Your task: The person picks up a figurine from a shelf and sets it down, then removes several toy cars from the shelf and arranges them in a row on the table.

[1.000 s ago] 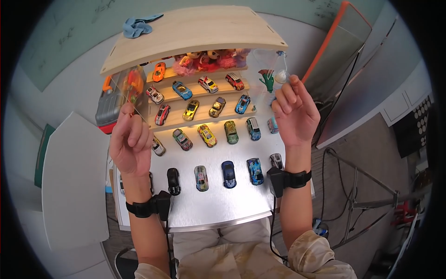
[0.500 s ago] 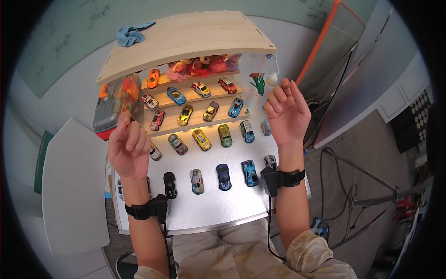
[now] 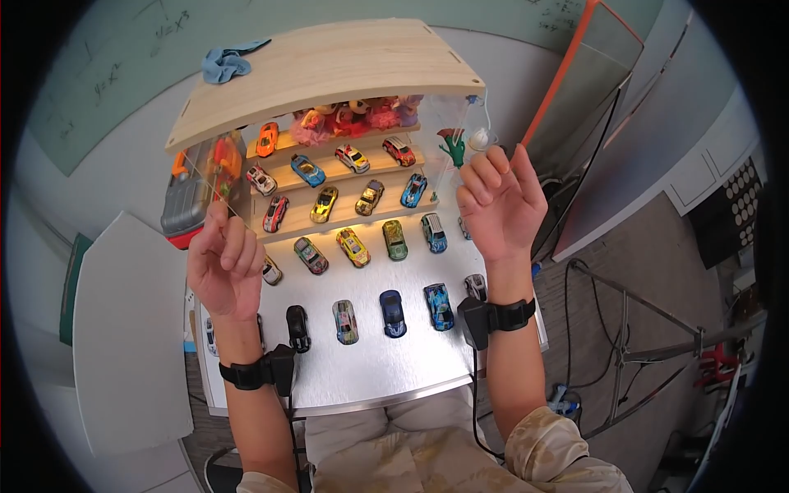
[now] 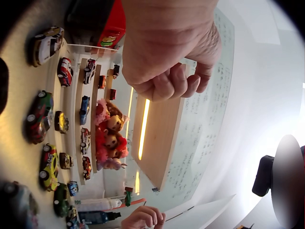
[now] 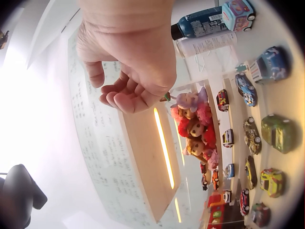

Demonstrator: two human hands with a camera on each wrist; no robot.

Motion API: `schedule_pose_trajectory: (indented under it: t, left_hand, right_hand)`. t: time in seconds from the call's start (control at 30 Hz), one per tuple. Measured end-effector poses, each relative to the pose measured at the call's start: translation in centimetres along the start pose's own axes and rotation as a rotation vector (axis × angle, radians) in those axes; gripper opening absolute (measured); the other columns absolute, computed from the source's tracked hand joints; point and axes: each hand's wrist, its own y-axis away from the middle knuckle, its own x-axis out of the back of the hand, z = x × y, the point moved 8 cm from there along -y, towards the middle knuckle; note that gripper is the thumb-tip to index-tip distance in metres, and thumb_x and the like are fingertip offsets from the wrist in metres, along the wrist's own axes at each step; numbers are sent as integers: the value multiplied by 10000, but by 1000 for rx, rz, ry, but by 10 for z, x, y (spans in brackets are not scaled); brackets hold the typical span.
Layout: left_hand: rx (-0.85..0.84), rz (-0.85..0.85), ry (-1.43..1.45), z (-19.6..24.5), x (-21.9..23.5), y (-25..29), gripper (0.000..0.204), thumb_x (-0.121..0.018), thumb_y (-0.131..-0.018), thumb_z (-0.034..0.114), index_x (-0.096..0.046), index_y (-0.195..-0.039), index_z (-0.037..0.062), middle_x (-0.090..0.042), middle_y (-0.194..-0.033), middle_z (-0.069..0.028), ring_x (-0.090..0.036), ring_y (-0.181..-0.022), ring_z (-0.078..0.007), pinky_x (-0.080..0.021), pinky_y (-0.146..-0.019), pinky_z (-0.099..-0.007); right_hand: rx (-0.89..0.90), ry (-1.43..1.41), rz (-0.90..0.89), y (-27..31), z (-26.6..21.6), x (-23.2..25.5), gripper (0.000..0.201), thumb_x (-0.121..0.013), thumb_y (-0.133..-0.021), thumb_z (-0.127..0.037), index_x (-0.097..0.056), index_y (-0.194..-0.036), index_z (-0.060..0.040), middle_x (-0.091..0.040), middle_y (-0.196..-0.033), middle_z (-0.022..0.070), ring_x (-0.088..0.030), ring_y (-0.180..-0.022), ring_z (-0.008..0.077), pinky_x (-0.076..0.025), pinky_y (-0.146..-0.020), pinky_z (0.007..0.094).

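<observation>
My left hand point(image 3: 226, 263) is raised in front of the left end of the shelves, fingers curled and thumb and index fingertips close together. Nothing shows between them in the left wrist view. My right hand point(image 3: 503, 205) is up at the right end, its thumb apart from the loosely bent fingers, and holds nothing. Beyond its fingertips hangs a green and red figure point(image 3: 453, 148). Between the hands, toy cars stand in rows on wooden steps point(image 3: 283, 177) and on the silvery tabletop point(image 3: 370, 370). A black car point(image 3: 297, 329) is near the left wrist, a blue patterned one point(image 3: 439, 307) near the right.
A wooden top board point(image 3: 329, 70) overhangs the shelves, with a blue cloth point(image 3: 230, 64) on it. Dolls point(image 5: 194, 126) sit under it. A grey toolbox point(image 3: 185, 197) stands at the left. Bottles point(image 5: 202, 23) stand at the right end. Cables hang from both wrist cameras.
The right thumb and index fingertip, close together before, have parted. The left hand keeps its curled shape. The head view has shifted slightly, so the shelves and cars appear a little lower and further left.
</observation>
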Motion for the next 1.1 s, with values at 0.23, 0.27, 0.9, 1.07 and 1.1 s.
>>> schedule_pose_trajectory:
  t: [0.23, 0.27, 0.9, 1.07, 1.1]
  left_hand:
    - [13, -24, 32, -2, 0, 0, 127, -458, -1088, 207, -478, -1059, 85, -377, -655, 35, -306, -519, -72, -271, -496, -261]
    - [15, -27, 37, -2, -1, 0, 128, -458, -1088, 207, -477, -1059, 84, -378, -656, 35, -307, -520, -72, -271, -497, -262]
    - [27, -32, 51, -1, -1, 2, 119, -463, -1077, 208, -472, -1070, 89, -377, -661, 34, -314, -529, -76, -277, -516, -264]
    - [26, -36, 71, 0, -1, 2, 115, -466, -1073, 204, -475, -1084, 90, -375, -663, 35, -308, -537, -76, -267, -521, -265]
    - [27, -33, 69, 0, -1, 2, 115, -466, -1073, 205, -476, -1083, 90, -373, -662, 35, -308, -537, -76, -266, -520, -266]
  right_hand:
    - [-107, -77, -139, 2, 16, -14, 419, -399, -1108, -442, -473, -880, -98, -459, -829, 45, -445, -775, 183, -401, -696, 314]
    - [-117, -77, -150, 3, 17, -15, 427, -396, -1109, -448, -475, -879, -97, -461, -832, 48, -447, -778, 184, -403, -702, 313]
    - [-116, 1, -148, 3, 24, -13, 412, -394, -1108, -444, -480, -891, -105, -464, -846, 37, -456, -772, 171, -411, -677, 302]
    - [-116, 9, -150, 4, 24, -16, 400, -400, -1108, -434, -439, -869, -115, -442, -840, 26, -414, -755, 158, -392, -689, 292]
    - [-114, 11, -153, 3, 24, -16, 400, -401, -1108, -434, -436, -868, -116, -440, -840, 26, -411, -754, 157, -391, -690, 291]
